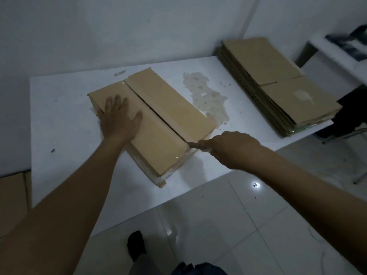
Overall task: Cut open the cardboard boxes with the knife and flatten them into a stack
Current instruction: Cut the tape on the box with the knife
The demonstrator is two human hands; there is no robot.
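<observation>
Left hand (pixel 119 114) flat on the left top flap of the cardboard box (pixel 170 100), fingers spread and straight, pressing down, not gripping. Right hand (pixel 234 149) curled round the knife (pixel 195 145) handle, with the blade tip at the near end of the box's centre seam. A dark gap runs along the seam between the two flaps, and clear tape glints at both ends of it. The box sits mid-table (pixel 65 108), its near corner close to the front edge. Stack of flattened boxes (pixel 278 82) at the table's right end, overhanging the right edge a bit, well apart from the box. Patch of sticky residue (pixel 206 96) on the tabletop between them, just beside the box's right side. More cardboard (pixel 12 201) lower down, past the table's left edge. Dark shoe (pixel 137 245) on the tiled floor below the front edge.
</observation>
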